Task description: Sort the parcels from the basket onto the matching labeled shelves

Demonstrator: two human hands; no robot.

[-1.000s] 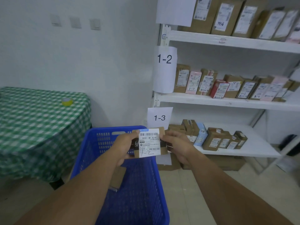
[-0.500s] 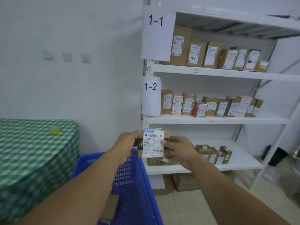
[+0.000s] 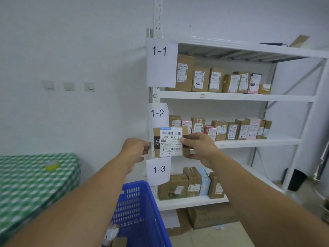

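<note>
Before the white rack, just below the 1-2 tag [image 3: 157,113]: holding one small brown parcel [image 3: 170,142] up in the air, clear of every shelf and well above the blue basket [image 3: 142,202]. Pinching its left edge with left hand [image 3: 135,148], fingers [image 3: 145,151] curled onto the cardboard; gripping its right edge with right hand [image 3: 199,148], thumb laid over the label margin. Presenting the white label square to the eye, presumably for reading: handwritten "1-2" at its foot, matching the tag beside the middle shelf [image 3: 249,142]. Judging destination as that middle shelf, loaded with a row of upright boxes [image 3: 220,130], labels outward, bare board showing at its right end. Judging step as label check, placement not yet made. Next move probably needing one hand only: let go with left, carry in with right, stand upright, label out, like the neighbours. Risk: nudging the leaning boxes over. Also noted: 1-1 tag [image 3: 159,50] above and 1-3 tag [image 3: 159,169] below; something more low in basket, too blurred to name; counter [image 3: 26,189] under green check cloth at left, yellow tape roll [image 3: 51,165] on it.
</note>
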